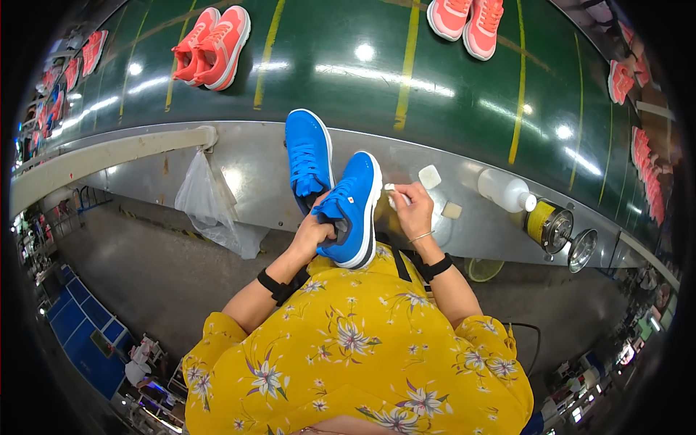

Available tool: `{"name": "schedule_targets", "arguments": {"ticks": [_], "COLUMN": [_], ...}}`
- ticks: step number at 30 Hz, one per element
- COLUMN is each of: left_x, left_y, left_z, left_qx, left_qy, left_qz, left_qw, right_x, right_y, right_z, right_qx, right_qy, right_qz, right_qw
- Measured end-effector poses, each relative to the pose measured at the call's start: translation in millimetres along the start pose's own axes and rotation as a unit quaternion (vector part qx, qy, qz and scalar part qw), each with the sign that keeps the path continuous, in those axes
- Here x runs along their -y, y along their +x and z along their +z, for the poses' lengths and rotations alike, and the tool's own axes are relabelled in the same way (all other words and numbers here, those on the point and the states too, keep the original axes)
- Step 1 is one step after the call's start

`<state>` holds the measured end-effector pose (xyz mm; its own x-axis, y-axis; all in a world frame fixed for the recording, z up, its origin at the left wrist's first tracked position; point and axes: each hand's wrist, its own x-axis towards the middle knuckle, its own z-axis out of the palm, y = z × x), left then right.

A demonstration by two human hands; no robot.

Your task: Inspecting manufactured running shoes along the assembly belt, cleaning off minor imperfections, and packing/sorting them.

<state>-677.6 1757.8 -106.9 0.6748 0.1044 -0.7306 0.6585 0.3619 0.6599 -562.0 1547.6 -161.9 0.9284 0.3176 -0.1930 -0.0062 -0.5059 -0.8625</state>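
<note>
At frame centre, the left hand [313, 233] grips a blue sneaker [351, 210] by its heel; the right hand [412, 209] pinches a small white pad [391, 190] against its side; cleaning appears underway; second blue sneaker [308, 156] rests just behind, seemingly untouched.

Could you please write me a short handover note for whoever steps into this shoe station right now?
Left hand: grips a blue sneaker at its heel, sole turned to the right.
Right hand: pinches a small white piece against the sneaker's sole edge.
Second blue sneaker lies on the grey ledge, just behind the held one.
White blocks, a white bottle and an open tin sit to the right on the ledge.
Done: cannot tell how much of the sole edge is rubbed.
Left: the second sneaker looks untouched for now.
</note>
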Motion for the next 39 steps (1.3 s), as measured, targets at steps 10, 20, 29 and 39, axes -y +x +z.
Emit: {"name": "schedule_targets", "arguments": {"ticks": [10, 20, 29, 39], "left_x": [-37, -44, -41, -43], "left_y": [-31, -44, -48, -51], "left_z": [9, 10, 8, 16], "left_qx": [0.030, 0.034, 0.023, 0.019], "left_qy": [0.129, 0.181, 0.248, 0.173], "left_qz": [0.156, 0.227, 0.233, 0.201], "left_qw": [0.979, 0.956, 0.940, 0.964], "right_x": [71, 112, 114, 106], "right_y": [-2, -7, 1, -25], "right_z": [-32, -38, -35, -14], "right_qx": [-0.092, 0.061, 0.071, 0.047], "right_qy": [-0.087, 0.009, -0.002, 0.311], "right_qz": [-0.283, -0.472, -0.517, -0.042], "right_qw": [0.951, 0.879, 0.853, 0.948]}}
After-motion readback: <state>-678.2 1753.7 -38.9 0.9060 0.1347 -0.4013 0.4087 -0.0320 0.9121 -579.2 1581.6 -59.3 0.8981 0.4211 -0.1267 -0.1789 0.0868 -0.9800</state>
